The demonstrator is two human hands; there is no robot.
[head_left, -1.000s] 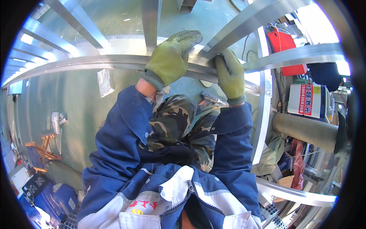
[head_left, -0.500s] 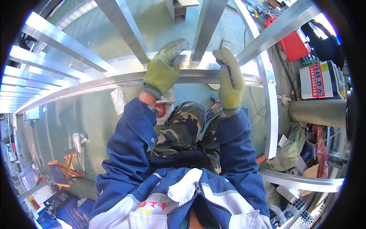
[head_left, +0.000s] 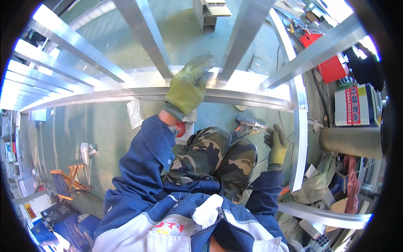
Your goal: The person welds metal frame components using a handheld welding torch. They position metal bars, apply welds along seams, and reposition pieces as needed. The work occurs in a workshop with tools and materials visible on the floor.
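Left hand (head_left: 189, 86): rough yellow-green knit cloth glove, lying flat on the rail.
Long silver metal rail (head_left: 105, 95): smooth, glossy, bright with glare beside that glove.
Right hand (head_left: 277, 145): same coarse matt cloth glove, fingers loosely curled.
Green floor (head_left: 109, 138): matt, scuffed, below both hands.
Blue jacket sleeve (head_left: 147, 159): smooth woven cloth.

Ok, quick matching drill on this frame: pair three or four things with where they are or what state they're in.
Things:
1. left hand
2. right hand
3. red case
4. wooden stand

Places or states:
A. on the floor, upper right, beyond the frame
B. lowered beside the knee, reaching toward the hand tool
C. resting on the horizontal metal rail
D. on the floor, lower left

Pairs: 1-C, 2-B, 3-A, 4-D
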